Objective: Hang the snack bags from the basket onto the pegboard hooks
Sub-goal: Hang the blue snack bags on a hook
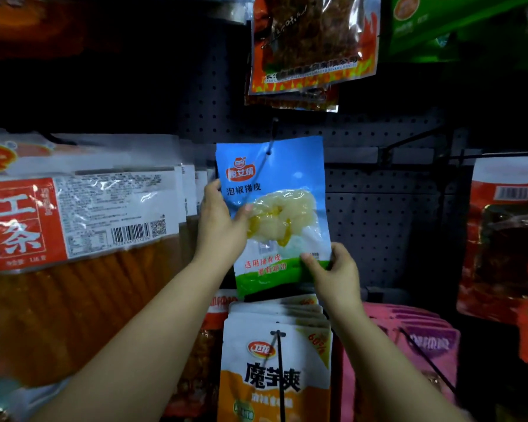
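The blue snack bag [272, 214] is pinched at its left edge by the left hand [223, 226] and at its bottom right corner by the right hand [333, 269]; its hole is threaded on a pegboard hook [272, 138], above white-and-orange bags [275, 360].

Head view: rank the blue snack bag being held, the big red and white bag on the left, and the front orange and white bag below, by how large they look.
1. red and white bag, though it hangs nearest the camera.
2. blue snack bag and orange and white bag: unsure, since the lower one is cut off by the frame.
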`<state>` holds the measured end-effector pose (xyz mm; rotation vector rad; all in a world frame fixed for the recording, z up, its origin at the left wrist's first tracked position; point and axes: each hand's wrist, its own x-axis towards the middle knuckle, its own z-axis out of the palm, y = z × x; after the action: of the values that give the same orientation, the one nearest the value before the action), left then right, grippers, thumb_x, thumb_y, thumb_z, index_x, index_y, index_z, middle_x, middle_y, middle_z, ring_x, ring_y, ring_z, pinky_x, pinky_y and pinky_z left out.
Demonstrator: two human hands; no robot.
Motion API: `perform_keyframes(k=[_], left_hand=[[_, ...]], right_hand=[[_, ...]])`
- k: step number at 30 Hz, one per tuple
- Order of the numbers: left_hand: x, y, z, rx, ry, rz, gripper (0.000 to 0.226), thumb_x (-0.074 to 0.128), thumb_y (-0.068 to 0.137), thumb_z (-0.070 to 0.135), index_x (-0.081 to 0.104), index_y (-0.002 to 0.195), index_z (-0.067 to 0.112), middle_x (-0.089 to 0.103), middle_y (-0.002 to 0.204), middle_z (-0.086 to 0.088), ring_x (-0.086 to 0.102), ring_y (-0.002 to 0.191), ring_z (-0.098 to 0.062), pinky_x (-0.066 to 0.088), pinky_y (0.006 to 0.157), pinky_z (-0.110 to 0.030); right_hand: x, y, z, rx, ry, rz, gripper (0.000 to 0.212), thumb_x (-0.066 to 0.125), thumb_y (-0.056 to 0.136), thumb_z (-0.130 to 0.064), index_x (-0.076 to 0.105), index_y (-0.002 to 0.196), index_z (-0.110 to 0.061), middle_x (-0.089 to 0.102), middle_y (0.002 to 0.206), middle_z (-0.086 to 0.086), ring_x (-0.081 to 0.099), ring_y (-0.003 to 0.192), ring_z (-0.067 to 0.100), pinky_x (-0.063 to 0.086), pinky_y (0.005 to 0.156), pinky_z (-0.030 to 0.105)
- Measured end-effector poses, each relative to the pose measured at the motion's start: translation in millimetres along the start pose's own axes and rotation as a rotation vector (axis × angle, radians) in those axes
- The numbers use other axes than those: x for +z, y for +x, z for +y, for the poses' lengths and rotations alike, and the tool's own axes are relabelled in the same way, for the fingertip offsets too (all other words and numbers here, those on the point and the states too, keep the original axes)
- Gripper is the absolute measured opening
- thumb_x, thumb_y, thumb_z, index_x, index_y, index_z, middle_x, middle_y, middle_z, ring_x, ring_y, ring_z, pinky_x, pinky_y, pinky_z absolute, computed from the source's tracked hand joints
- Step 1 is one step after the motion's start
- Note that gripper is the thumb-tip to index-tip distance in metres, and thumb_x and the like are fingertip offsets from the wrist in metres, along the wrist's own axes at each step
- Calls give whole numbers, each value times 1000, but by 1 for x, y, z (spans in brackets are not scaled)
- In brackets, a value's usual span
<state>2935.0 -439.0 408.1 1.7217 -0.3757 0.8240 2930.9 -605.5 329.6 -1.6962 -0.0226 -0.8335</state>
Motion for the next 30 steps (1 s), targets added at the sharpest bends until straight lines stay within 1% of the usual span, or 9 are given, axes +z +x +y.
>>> perform_keyframes(k=[4,9,12,14,17,19,21,25,30], left_hand=[[-4,-10,1,-65,23,-25,56,62,89,16,35,138,16,41,141,-5,44,126,-17,40,107,-44],[-11,-72,-5,-45,77,37,67,64,88,19,29,145,20,26,151,-1,34,136,-17,32,109,-32],[-5,-126,-1,12,-95,-24,47,65,87,11,46,120,39,43,138,0,46,125,-8,42,105,-39],[3,-163,9,9,-178,-124,41,66,86,11,52,104,45,58,122,7,55,112,1,49,95,-30],[25,-212,28,-94,-332,-260,25,65,79,22,61,91,43,68,91,22,62,86,5,48,70,-12],[47,-247,37,-153,-406,-340,18,60,78,23,61,90,36,67,82,22,62,78,2,47,67,-11],[71,-287,44,-202,-455,-432,17,58,79,20,60,90,32,65,77,21,61,73,3,46,67,-10],[127,-386,37,-434,-520,-659,17,58,74,15,59,88,24,66,70,17,60,63,6,45,59,-6],[207,-523,-10,-655,-375,-916,25,62,85,-2,60,91,23,65,73,10,58,68,5,44,69,-11]], right_hand=[[-6,-9,6,10,-35,-43,16,71,84,-21,59,89,-12,63,78,4,60,73,20,49,66,33],[-30,-39,10,75,31,-60,32,73,83,-16,54,107,-9,51,73,0,49,63,12,41,55,15],[-61,-70,9,52,48,-24,29,72,83,-13,55,106,-13,58,85,2,54,75,11,45,70,20],[-92,-96,5,25,92,-32,20,69,85,-9,57,100,-15,61,85,2,56,73,4,47,70,21],[-154,-138,-1,-11,155,-16,15,67,85,-5,62,92,-18,60,74,-6,55,64,-1,44,61,10],[-200,-171,0,-16,122,-7,13,70,84,-15,64,87,-26,62,73,-9,56,68,7,45,63,18],[-246,-202,5,-9,79,33,9,68,82,-22,66,84,-31,64,72,-11,57,66,4,46,62,15],[-338,-261,51,207,31,198,9,66,82,-20,67,81,-29,66,68,-10,56,59,3,47,58,14],[-432,-351,171,647,-126,328,26,56,90,1,61,78,-21,65,58,-9,56,50,1,46,53,14]])
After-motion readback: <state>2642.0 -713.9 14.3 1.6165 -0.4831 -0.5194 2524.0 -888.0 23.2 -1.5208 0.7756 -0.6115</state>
